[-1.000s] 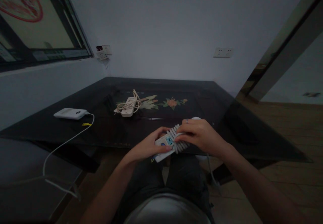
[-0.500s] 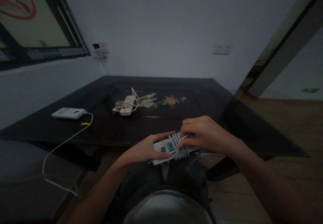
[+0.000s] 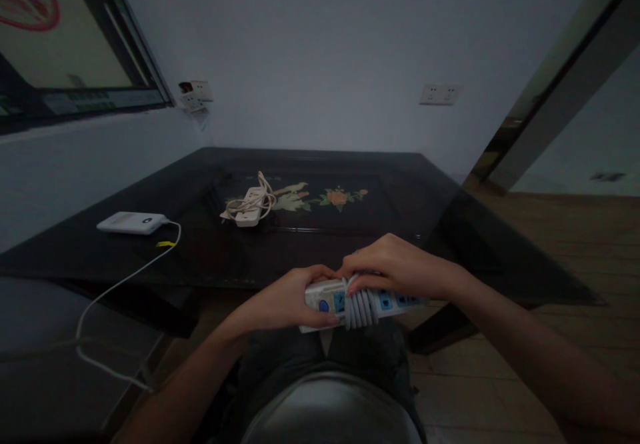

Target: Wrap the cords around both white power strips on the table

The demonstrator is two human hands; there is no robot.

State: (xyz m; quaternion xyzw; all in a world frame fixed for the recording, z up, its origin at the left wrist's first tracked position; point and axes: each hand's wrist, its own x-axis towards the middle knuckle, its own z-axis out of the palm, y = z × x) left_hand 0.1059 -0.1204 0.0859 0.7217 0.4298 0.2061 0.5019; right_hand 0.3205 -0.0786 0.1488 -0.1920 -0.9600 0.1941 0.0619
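Nearest, above the lap in dark trousers (image 3: 270,357), a white power strip (image 3: 327,291) lies roughly crosswise in the person's hands, its blue switch toward the left. The left hand (image 3: 290,299) grips that end, thumb on the socket face; the right hand (image 3: 400,267) closes its fingers on the grey cord (image 3: 363,309) wound around the strip's middle. The hands meet or nearly meet at the far side; the exact contact is hidden

In view, the strip overlaps the near edge of the black table (image 3: 310,247); whether it touches there, I cannot tell. Dark tabletop stretches from the hands to the floral pattern (image 3: 337,197) and out to the right edge. Toward the left edge lies a white slab-shaped device (image 3: 131,223), its white cable (image 3: 117,284) passing a yellow piece (image 3: 165,244) and hanging over the near edge

Farther in, left of centre, rests a second power strip (image 3: 249,212) with its tangled cord (image 3: 266,199). The far edge runs near the wall (image 3: 310,64), which bears a socket plate (image 3: 440,94)
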